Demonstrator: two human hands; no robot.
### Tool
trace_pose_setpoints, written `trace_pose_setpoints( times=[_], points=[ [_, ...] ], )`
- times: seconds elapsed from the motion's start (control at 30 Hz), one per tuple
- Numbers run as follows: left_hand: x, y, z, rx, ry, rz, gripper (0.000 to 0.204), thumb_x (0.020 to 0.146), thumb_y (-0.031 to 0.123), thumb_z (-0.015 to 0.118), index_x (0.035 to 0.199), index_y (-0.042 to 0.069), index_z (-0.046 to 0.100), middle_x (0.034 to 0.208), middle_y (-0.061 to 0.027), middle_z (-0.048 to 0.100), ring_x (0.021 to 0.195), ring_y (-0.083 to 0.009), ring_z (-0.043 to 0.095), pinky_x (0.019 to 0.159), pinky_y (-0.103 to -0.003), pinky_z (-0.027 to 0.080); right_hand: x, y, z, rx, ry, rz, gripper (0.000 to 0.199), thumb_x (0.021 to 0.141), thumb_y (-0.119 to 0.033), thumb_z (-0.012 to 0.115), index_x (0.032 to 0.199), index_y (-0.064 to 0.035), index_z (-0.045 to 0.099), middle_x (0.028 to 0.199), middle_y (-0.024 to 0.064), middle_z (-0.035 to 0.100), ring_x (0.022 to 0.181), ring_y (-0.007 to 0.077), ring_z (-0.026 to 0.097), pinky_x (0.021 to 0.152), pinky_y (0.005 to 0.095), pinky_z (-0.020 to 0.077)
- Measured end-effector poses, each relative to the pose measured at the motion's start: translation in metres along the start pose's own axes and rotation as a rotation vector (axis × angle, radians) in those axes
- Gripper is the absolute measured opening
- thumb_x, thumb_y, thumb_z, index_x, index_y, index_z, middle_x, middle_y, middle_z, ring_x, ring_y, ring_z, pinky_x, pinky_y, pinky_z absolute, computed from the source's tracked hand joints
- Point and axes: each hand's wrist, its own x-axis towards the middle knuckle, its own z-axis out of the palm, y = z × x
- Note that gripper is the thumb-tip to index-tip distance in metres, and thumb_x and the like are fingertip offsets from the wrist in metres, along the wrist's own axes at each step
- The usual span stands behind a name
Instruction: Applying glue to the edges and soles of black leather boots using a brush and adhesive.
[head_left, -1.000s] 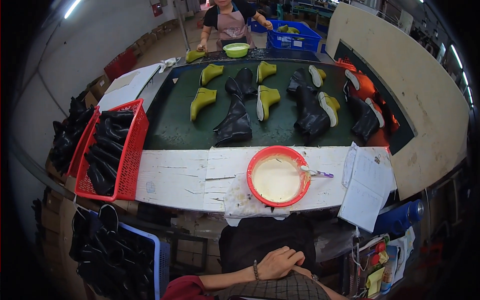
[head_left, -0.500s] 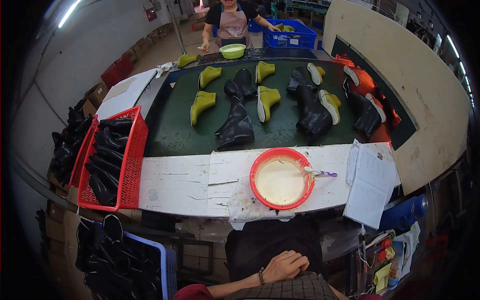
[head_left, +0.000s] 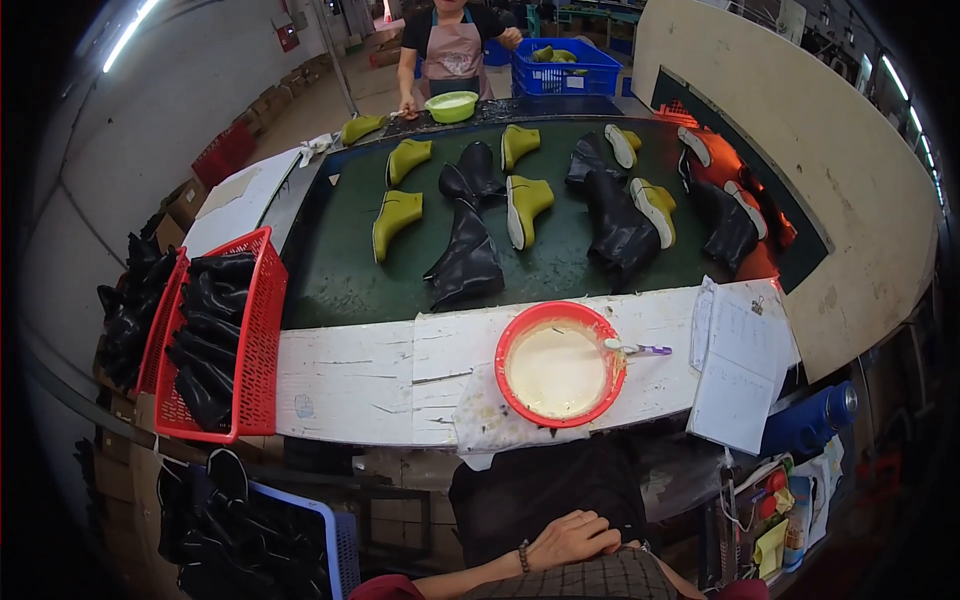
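Observation:
My left hand [head_left: 575, 538], with a bead bracelet at the wrist, rests in my lap. Its fingers are curled, and the palm side is hidden. My right forearm [head_left: 680, 580] shows at the lower edge; the right hand itself is hidden. Neither hand touches the white bench [head_left: 345, 375] in front of me. On it stands a red bowl [head_left: 508, 400] of cream-coloured liquid, with a purple-and-white brush [head_left: 640, 349] on its rim. Beyond, black boot uppers [head_left: 465, 260] and yellow-green boot-shaped forms [head_left: 397, 222], some with white soles, lie on a dark green belt [head_left: 350, 280].
At left are a red basket [head_left: 262, 340] of black boots and, lower, a blue basket [head_left: 345, 555]. Paper sheets [head_left: 735, 380] and a blue bottle [head_left: 815, 420] lie at right. A curved board [head_left: 850, 200] flanks an orange-lit opening. Opposite, a co-worker [head_left: 455, 55] stands by a green bowl [head_left: 452, 107] and blue crate [head_left: 570, 80].
The view has shifted slightly. Across the belt, the co-worker has lifted one hand away from the blue crate and lowered the other toward the table edge. My hands stay in place.

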Motion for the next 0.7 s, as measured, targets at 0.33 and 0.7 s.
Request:
trace_pose_setpoints(
  times=[0.33, 0.7],
  points=[
    [-0.006, -0.017, 0.004, -0.07, -0.197, -0.047, 0.008, 0.088, 0.014, 0.064, 0.094, 0.014, 0.059, 0.083, -0.0013, 0.052, 0.08, -0.0173, 0.057, 0.074, -0.03, 0.047, -0.002, 0.006, 0.002, -0.204, 0.053, -0.109, 0.046, 0.105, -0.019, 0.053, 0.146, -0.0007, 0.044, 0.146, 0.0135, 0.051, 0.138, 0.0267, 0.049, 0.115, 0.0355, 0.0377],
    [0.015, -0.046, -0.025, -0.313, -0.175, -0.561, 0.023, 0.095, 0.022, 0.071, 0.113, 0.009, 0.066, 0.098, -0.0088, 0.064, 0.091, -0.0248, 0.066, 0.08, -0.035, 0.054, -0.015, 0.018, -0.004, -0.447, 0.068, -0.244, 0.047, 0.106, -0.02, 0.052, 0.148, -0.0008, 0.043, 0.148, 0.0127, 0.049, 0.139, 0.0257, 0.048, 0.116, 0.035, 0.0366]
  ],
)
